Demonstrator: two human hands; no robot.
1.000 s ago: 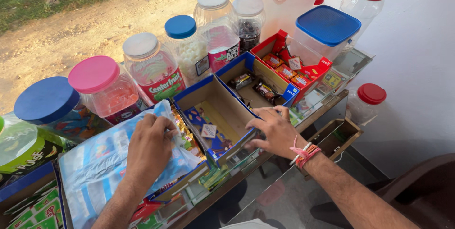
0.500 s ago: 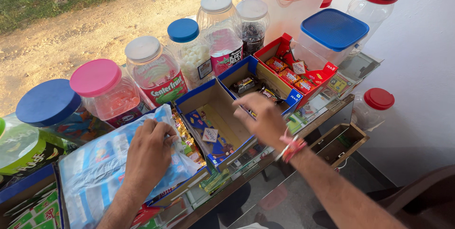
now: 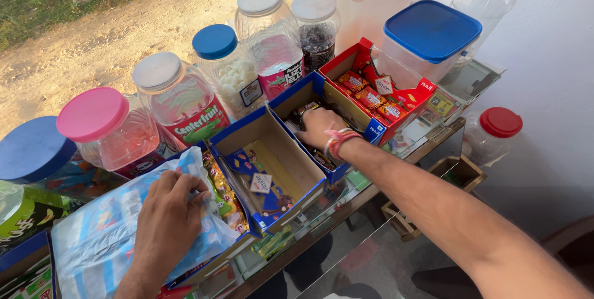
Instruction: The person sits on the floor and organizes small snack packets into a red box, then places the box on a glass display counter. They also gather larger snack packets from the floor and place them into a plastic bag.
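Observation:
My left hand (image 3: 166, 217) rests palm down on a light blue plastic packet (image 3: 86, 243) at the lower left, fingers curled at its top edge. My right hand (image 3: 317, 127), with red and white bands on the wrist, reaches down into the second blue cardboard box (image 3: 303, 91), over dark sweets lying in it. Whether its fingers hold a sweet is hidden. Between the hands stands a nearly bare blue cardboard box (image 3: 230, 140) with a few wrapped sweets at its near end.
A row of plastic sweet jars lines the far side, with pink (image 3: 93, 113), white (image 3: 158, 71) and blue (image 3: 214, 41) lids. A red box of orange packets (image 3: 371, 98) sits to the right, beside a blue-lidded tub (image 3: 431, 30). A small red-lidded jar (image 3: 500, 123) stands by the wall.
My right hand has moved from the near edge of the first blue box up and right into the second box. The left hand stays on the blue packet.

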